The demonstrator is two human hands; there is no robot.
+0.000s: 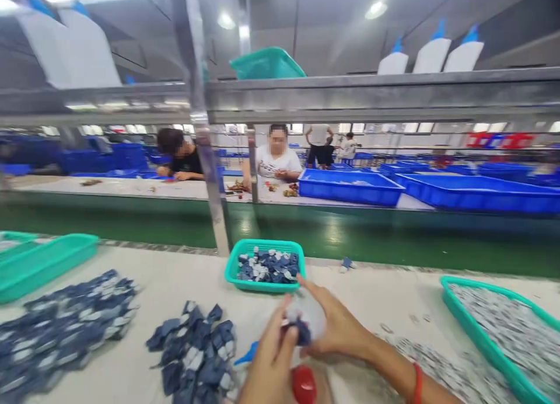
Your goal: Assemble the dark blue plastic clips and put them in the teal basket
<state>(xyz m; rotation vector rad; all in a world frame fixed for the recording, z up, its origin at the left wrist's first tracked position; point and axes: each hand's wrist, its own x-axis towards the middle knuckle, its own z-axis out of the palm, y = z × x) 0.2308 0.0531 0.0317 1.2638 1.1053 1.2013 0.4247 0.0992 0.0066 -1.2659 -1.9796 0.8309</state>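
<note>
My left hand [269, 363] and my right hand [335, 325] meet at the table's near edge, both pinching one small dark blue piece [301, 332] with a pale, blurred part behind it. A red round cap [304, 385] sits just below my hands. A small pile of dark blue and grey pieces [195, 348] lies to the left of my left hand. A small teal basket [265, 265] holding more of these pieces stands just beyond my hands.
A larger spread of blue pieces [65, 328] covers the left of the table, beside a teal tray [41, 264]. A teal tray of grey parts [503, 328] stands right. Beyond the green belt [350, 237], people work at a bench with blue bins [350, 185].
</note>
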